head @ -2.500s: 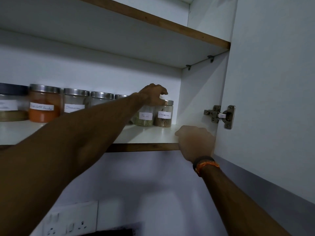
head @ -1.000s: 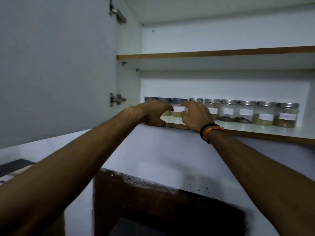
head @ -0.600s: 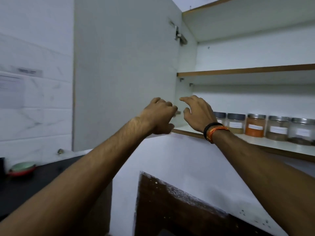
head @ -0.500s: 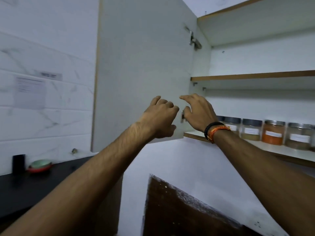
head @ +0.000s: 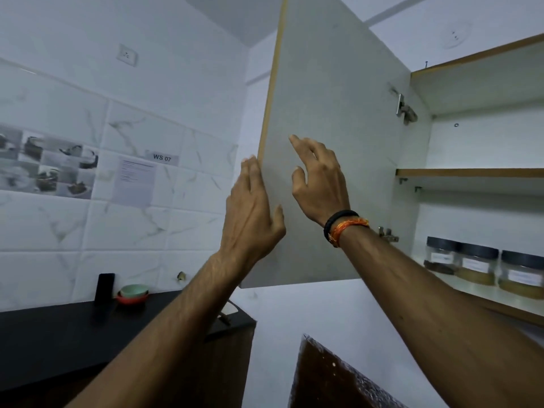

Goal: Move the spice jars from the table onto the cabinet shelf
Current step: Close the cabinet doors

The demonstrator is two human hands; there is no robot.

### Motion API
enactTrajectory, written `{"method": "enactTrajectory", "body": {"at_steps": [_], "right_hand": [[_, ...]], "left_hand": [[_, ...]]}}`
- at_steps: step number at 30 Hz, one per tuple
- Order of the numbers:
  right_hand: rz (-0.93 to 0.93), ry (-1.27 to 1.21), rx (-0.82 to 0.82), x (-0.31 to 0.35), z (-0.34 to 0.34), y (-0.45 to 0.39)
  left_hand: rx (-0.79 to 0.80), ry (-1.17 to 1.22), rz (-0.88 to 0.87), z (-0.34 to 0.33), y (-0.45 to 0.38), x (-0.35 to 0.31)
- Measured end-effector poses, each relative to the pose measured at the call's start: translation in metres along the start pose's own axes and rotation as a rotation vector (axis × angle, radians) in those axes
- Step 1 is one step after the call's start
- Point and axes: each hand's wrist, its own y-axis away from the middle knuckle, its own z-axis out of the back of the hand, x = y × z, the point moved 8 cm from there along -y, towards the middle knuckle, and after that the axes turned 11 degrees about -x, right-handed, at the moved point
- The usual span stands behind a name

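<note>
Lighting is dim, even and cool, with a bluish-grey cast; no lamp or glare visible. The tiled wall [head: 88,142] at 9 o'clock is the brightest area. The black counter [head: 59,343] at 8 o'clock is dark, without surface detail. Forearms at 6 o'clock fall into shadow. Jars [head: 477,266] at 3 o'clock are soft, labels unreadable. Straight lines bow toward the frame edges from wide-angle distortion. Slight overall softness.

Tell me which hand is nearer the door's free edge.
Left. The left hand has its fingertips right at the door's free edge; the right hand is further in, over the door's inner face.
</note>
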Motion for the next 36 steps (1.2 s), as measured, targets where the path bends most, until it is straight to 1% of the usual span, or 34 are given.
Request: {"method": "enactTrajectory", "body": {"at_steps": [2,5,7,9,11,16,20,25,28,31,34,36], "right_hand": [[0.013,0.003,-0.008,0.010,-0.004,-0.007],[0.066,0.037,0.004,0.022,-0.011,-0.015],[0.094,0.052,0.020,0.027,-0.016,-0.018],[0.094,0.039,0.023,0.028,-0.018,-0.020],[0.072,0.017,-0.002,0.029,-0.017,-0.019],[0.025,-0.073,-0.164,0.026,0.013,-0.017],[0.029,-0.101,-0.245,0.018,0.046,-0.014],[0.023,-0.115,-0.327,0.003,0.096,-0.006],[0.017,-0.121,-0.343,-0.006,0.127,-0.002],[0.025,-0.106,-0.359,-0.015,0.156,0.002],[0.030,-0.034,-0.395,-0.028,0.188,0.006],[0.021,0.045,-0.422,-0.039,0.210,0.009]], "left_hand": [[0.087,0.187,0.135,-0.006,0.001,0.020],[0.215,0.377,0.254,-0.020,0.007,0.038],[0.238,0.477,0.334,-0.024,0.013,0.048],[0.240,0.540,0.353,-0.025,0.017,0.054],[0.249,0.622,0.343,-0.024,0.022,0.053],[0.326,0.799,0.299,-0.025,0.028,0.030],[0.398,0.948,0.283,-0.033,0.034,-0.001],[0.444,1.092,0.238,-0.053,0.048,-0.049],[0.455,1.140,0.165,-0.064,0.056,-0.081],[0.483,1.125,0.073,-0.075,0.063,-0.114],[0.476,1.088,-0.042,-0.082,0.073,-0.148],[0.461,1.081,-0.068,-0.086,0.080,-0.168]]}}
